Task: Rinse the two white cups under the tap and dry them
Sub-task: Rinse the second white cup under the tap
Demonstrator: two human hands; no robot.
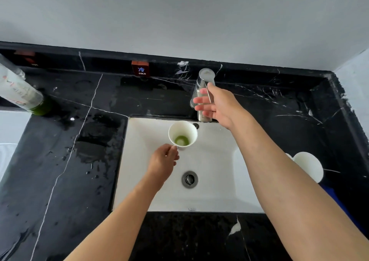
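My left hand (pixel 162 163) pinches the handle of a white cup (pixel 182 133) and holds it over the white sink (pixel 211 198), just below the tap. A green residue lies at the bottom of this cup. My right hand (pixel 216 105) is at the chrome tap (pixel 205 77) behind the basin, its fingers stretched fairly straight across the tap body and the thin lever beside the thumb. No water stream is visible. A second white cup (pixel 308 165) stands on the black counter to the right of the sink, partly hidden by my right forearm.
Wet patches spread over the black marble counter (pixel 83 144) left of the sink. A bottle with green liquid (pixel 22 92) stands at far left. A red "COLD" tag (pixel 140 69) sits on the back ledge. Something blue (pixel 339 202) lies at the right, under my forearm. The drain (pixel 189 178) is open.
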